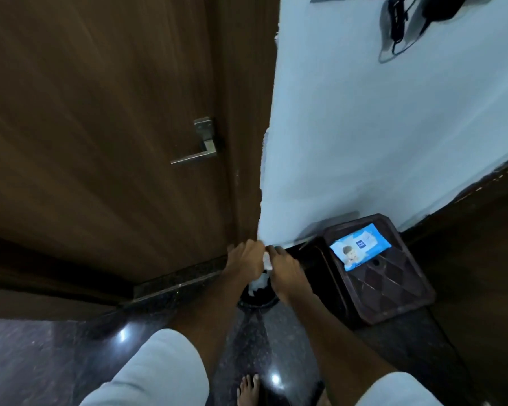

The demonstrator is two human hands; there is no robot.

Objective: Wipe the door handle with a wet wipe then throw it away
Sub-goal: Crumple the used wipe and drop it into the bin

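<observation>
A metal lever door handle (198,145) sits on the brown wooden door (100,127), well above my hands. My left hand (245,259) and my right hand (285,266) are close together low down, both pinching a white wet wipe (266,260) between them. Right under the hands stands a small dark round bin (257,298) on the floor, with white crumpled material (258,284) showing in its opening. A blue wet wipe pack (359,249) lies on a dark brown plastic stool (393,288) to the right.
A pale wall (379,142) meets the door frame at the corner above my hands. The floor (71,347) is dark polished stone with a raised threshold (176,281). My bare foot (248,389) shows at the bottom. Dark items (399,22) hang on the wall top right.
</observation>
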